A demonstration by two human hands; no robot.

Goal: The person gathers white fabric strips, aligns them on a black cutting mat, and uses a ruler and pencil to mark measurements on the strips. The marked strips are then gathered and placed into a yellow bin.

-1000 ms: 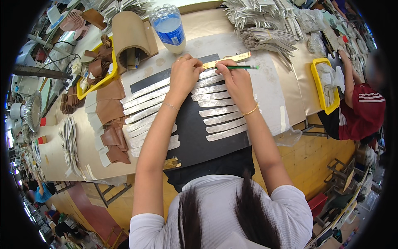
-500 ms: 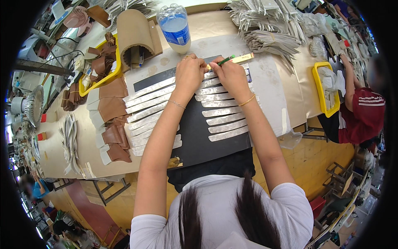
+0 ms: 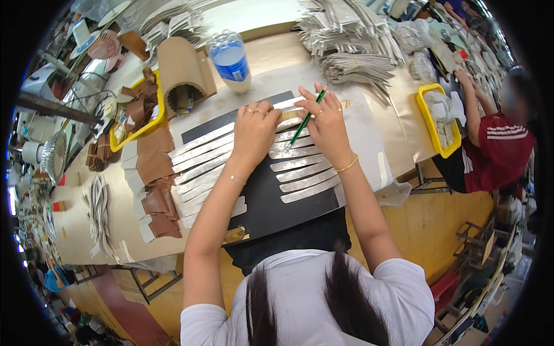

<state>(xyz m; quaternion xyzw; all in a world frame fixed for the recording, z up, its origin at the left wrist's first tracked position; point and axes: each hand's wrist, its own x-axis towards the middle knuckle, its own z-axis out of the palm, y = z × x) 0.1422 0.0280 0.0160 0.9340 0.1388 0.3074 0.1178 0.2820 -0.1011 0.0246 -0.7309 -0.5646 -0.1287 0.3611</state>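
My right hand (image 3: 328, 128) holds a slim green pencil (image 3: 300, 131) between its fingers, tilted across the hand, with some fingers raised. My left hand (image 3: 254, 132) is closed, its fingertips at the left end of a flat gold-coloured strip like a ruler (image 3: 290, 115); the strip runs on behind my right hand. Below both hands lies a black board (image 3: 259, 202) bearing two columns of long silvery-white strips. The left column of strips (image 3: 199, 157) is partly hidden by my left forearm; the right column (image 3: 300, 165) lies beneath and below my right hand.
A water bottle (image 3: 229, 62) stands beyond my hands, beside a curved brown form (image 3: 180, 69). Yellow baskets (image 3: 160, 109) flank the work, with brown leather-like pieces (image 3: 154, 147) on the left. Bundled pale strips (image 3: 355, 72) lie at the back. A co-worker in a red shirt (image 3: 501, 150) sits at right.
My right hand has opened away from my left and raised its fingers, swinging the pencil downward to the left. The gold strip has shifted down and left with my left hand.
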